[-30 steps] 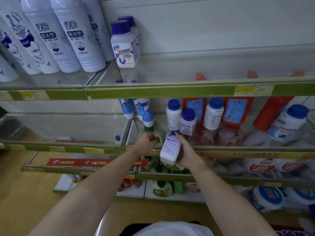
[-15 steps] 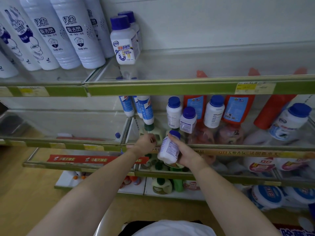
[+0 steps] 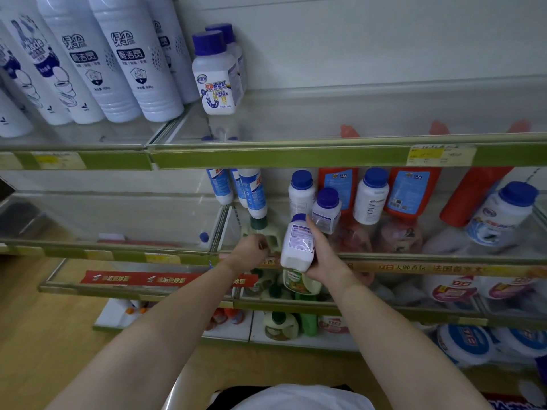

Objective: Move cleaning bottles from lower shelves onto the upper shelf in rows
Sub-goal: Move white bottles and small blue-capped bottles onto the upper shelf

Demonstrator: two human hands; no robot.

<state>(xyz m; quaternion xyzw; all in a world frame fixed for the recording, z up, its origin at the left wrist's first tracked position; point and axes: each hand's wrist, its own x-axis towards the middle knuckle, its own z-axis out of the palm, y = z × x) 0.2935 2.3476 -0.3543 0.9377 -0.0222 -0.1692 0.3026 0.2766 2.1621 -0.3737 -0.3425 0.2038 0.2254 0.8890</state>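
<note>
My right hand (image 3: 321, 257) grips a small white bottle with a blue cap (image 3: 297, 244), tilted, just in front of the middle shelf's front rail (image 3: 414, 257). My left hand (image 3: 251, 251) sits beside it, fingers curled over that shelf's clear front guard. More blue-capped white bottles (image 3: 325, 211) stand behind on the middle shelf, one (image 3: 371, 196) further right. On the upper shelf (image 3: 325, 150), two matching bottles (image 3: 214, 75) stand one behind the other near its left end.
Tall white bottles (image 3: 130, 57) fill the upper shelf's left section. Red bottles (image 3: 414, 190) and a larger white jar (image 3: 500, 214) crowd the middle shelf's right. Green bottles (image 3: 299, 282) and white tubs (image 3: 461, 344) sit on lower shelves. Bare upper shelf lies right of the two bottles.
My right hand has lifted the white bottle slightly up over the middle shelf's front rail. My left hand has stayed at the guard.
</note>
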